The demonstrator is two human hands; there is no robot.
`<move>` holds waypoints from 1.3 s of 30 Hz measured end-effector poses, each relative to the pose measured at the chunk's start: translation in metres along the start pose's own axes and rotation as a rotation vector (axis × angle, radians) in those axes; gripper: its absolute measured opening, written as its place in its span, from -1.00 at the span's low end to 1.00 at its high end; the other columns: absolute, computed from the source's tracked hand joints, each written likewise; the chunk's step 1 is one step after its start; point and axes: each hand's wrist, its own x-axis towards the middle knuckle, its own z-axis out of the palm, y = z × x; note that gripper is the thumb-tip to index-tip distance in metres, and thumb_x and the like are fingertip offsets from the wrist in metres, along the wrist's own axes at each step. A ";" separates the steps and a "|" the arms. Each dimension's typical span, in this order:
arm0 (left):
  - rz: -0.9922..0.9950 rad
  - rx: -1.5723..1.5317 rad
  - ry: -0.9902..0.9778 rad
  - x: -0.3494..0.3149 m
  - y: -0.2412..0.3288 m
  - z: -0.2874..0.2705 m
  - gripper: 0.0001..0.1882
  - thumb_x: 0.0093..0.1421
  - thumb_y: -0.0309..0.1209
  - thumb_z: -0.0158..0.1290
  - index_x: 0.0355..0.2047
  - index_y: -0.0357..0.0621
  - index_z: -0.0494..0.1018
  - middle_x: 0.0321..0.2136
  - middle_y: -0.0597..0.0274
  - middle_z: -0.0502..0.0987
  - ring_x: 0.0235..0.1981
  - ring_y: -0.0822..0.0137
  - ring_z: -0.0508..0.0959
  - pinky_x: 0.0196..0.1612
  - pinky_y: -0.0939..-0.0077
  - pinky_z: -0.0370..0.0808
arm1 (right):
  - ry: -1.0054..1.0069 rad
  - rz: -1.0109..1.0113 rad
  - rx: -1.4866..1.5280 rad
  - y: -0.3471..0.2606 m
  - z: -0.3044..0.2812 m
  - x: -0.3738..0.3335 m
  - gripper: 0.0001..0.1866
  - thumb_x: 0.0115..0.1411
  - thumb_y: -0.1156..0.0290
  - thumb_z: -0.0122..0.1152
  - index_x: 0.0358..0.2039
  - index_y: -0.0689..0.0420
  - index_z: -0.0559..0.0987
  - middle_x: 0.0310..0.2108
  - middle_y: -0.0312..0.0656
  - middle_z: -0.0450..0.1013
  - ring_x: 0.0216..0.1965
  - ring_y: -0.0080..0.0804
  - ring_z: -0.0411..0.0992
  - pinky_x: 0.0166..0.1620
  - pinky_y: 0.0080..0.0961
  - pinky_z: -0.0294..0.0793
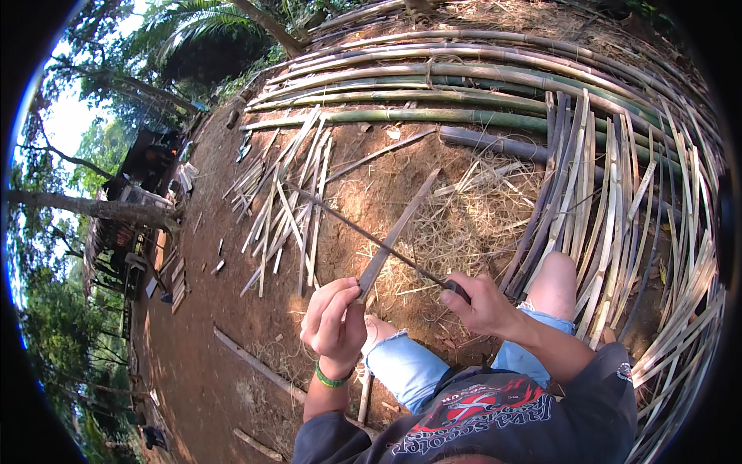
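Note:
My left hand (334,323) pinches the near end of a flat bamboo strip (406,216), which slants away up and to the right. In my right hand (483,305) is the dark handle of a long, thin-bladed knife (352,224). Its blade points to the far left and crosses the strip a little beyond my left fingers. Whether the edge touches the strip or passes just above it, I cannot tell. Pale bamboo shavings (471,220) lie heaped on the ground beyond my hands.
Split bamboo strips (309,201) lie scattered ahead on the left. More long strips (610,209) are stacked close on my right. Whole bamboo poles (402,97) run across the far side. A thin pole (259,365) lies on the dirt at left, near a tree trunk (93,207).

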 end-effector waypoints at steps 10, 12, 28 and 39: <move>-0.092 0.041 0.039 -0.021 -0.008 -0.014 -0.80 0.06 -0.73 0.17 -0.27 -0.35 0.51 -0.31 0.03 0.60 -0.29 0.20 0.62 -0.24 0.43 0.57 | 0.080 0.048 -0.135 0.062 0.013 0.030 -0.52 0.32 0.06 0.05 -0.51 0.27 0.42 -0.73 0.09 0.33 -0.66 -0.02 0.41 -0.53 -0.18 0.34; -0.107 0.032 0.033 -0.020 -0.011 -0.015 -0.78 0.06 -0.73 0.17 -0.25 -0.37 0.52 -0.30 0.04 0.60 -0.26 0.20 0.61 -0.22 0.43 0.56 | -0.019 -0.039 -0.101 0.038 0.015 0.023 -0.53 0.32 0.06 0.04 -0.50 0.26 0.42 -0.73 0.10 0.33 -0.64 0.01 0.43 -0.54 -0.17 0.34; -0.247 0.049 0.213 -0.019 -0.009 -0.013 -0.76 0.10 -0.73 0.15 -0.18 -0.37 0.51 -0.31 0.11 0.55 -0.31 0.40 0.55 -0.28 0.61 0.50 | 0.101 0.310 0.279 0.112 0.037 0.024 -0.50 0.37 0.00 -0.03 -0.52 0.19 0.39 -0.68 -0.32 0.34 -0.64 -0.58 0.30 -0.52 -0.49 0.29; -0.459 -0.306 0.189 0.001 0.028 -0.006 -0.84 0.25 -0.64 0.04 -0.15 -0.38 0.44 -0.34 0.22 0.45 -0.36 0.50 0.53 -0.31 0.67 0.51 | -0.031 -0.153 0.210 -0.065 0.015 -0.015 -0.58 0.28 0.10 0.18 -0.44 0.24 0.39 -0.74 -0.16 0.30 -0.72 -0.32 0.31 -0.59 -0.37 0.24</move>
